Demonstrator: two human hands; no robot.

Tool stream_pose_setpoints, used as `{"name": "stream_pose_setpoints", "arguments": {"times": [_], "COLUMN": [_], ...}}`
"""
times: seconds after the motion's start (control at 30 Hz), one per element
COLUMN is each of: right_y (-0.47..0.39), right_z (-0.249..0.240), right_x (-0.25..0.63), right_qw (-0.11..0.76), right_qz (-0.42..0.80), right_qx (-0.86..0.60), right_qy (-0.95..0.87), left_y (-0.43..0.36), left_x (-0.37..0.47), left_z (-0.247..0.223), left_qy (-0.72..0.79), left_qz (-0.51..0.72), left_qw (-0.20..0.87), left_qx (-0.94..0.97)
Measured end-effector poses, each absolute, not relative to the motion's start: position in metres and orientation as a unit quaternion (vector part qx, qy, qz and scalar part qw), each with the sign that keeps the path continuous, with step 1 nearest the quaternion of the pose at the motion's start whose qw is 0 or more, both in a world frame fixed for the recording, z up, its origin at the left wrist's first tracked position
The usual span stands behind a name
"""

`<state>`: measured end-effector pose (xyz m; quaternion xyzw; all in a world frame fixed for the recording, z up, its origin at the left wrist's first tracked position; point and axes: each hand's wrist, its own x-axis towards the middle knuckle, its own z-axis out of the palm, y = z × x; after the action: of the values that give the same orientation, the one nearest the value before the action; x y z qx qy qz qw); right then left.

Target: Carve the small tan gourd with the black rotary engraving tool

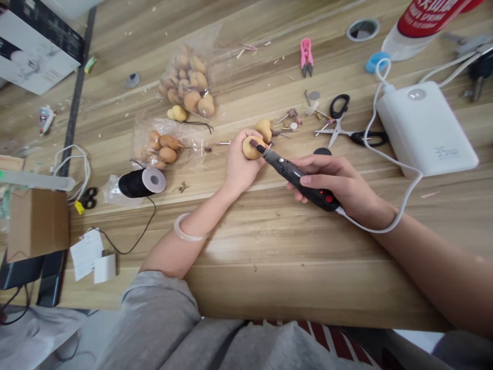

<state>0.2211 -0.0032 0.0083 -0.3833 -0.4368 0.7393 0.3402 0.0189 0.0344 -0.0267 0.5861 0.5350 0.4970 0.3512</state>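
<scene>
My left hand [242,167] is closed round a small tan gourd [249,150], its rounded end facing up. A second yellowish lobe [263,127] shows just beyond the fingers; whether it belongs to the same gourd I cannot tell. In my right hand [339,182] is a black rotary tool [284,169], gripped like a pen, with a red light lit near its rear. The tool's brown sanding tip [254,143] lies over the gourd's face and appears to touch it. A white cable runs from the tool's back end to a white power bank [427,128] on the right.
Clear bags of gourds [192,85] lie beyond my left hand, near a black cord spool [136,182]. Loose grinding bits [291,115], black-handled scissors [339,126] and pink snips [306,55] lie ahead. A bottle [408,43] stands at the far right, a cardboard box [38,223] at left.
</scene>
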Motion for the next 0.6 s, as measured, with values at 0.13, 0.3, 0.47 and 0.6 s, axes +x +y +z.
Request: {"name": "stream_pose_setpoints", "arguments": {"times": [0.13, 0.3, 0.47, 0.6], "right_y": [-0.0027, -0.0025, -0.0026, -0.003], "right_z": [0.008, 0.0058, 0.0069, 0.0071], "right_x": [0.2214, 0.2223, 0.2208, 0.2205], "right_qw": [0.339, 0.34, 0.346, 0.338], "right_qz": [0.742, 0.737, 0.737, 0.739], "right_qx": [-0.381, -0.371, -0.375, -0.366], "right_qy": [-0.435, -0.452, -0.443, -0.453], "left_y": [0.0349, 0.0342, 0.0334, 0.0339], "left_x": [0.0188, 0.0188, 0.0193, 0.0195], "left_z": [-0.0271, -0.0261, -0.0261, -0.0266], "left_qy": [0.527, 0.511, 0.518, 0.52], "left_qz": [0.503, 0.516, 0.507, 0.508], "left_qw": [0.349, 0.364, 0.357, 0.366], "left_qx": [0.589, 0.583, 0.589, 0.581]}}
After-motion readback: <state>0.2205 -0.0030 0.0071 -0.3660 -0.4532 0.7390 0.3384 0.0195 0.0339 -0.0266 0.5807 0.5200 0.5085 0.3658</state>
